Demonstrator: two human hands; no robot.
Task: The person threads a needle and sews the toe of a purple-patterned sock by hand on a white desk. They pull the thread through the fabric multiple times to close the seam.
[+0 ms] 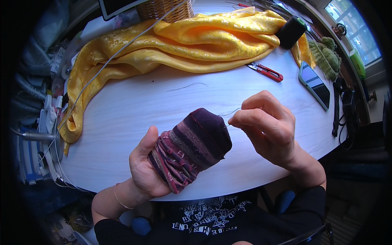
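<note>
A striped knit sock (pixel 200 142) in dark purple, mauve and red sits on my left hand (pixel 148 174), bunched up at its lower end. My left thumb stands out beside the sock. The other left fingers are hidden, and whether they are inside the fabric or behind it I cannot tell. At the sock's dark toe end, my right hand (pixel 268 128) pinches a thin sewing needle (pixel 226 126) between thumb and forefinger. The needle meets the edge of the fabric. A fine grey thread (pixel 230 113) runs between the sock and my right fingers.
Yellow brocade cloth (pixel 214 46) stretches across the back of the table (pixel 122 122), before a wicker basket (pixel 165 10). Red thread snips (pixel 266 72), a black thread spool (pixel 291 32) and a phone (pixel 314 85) lie right. A loose thread (pixel 187 86) lies mid-table. A grey cable (pixel 122 48) crosses the left.
</note>
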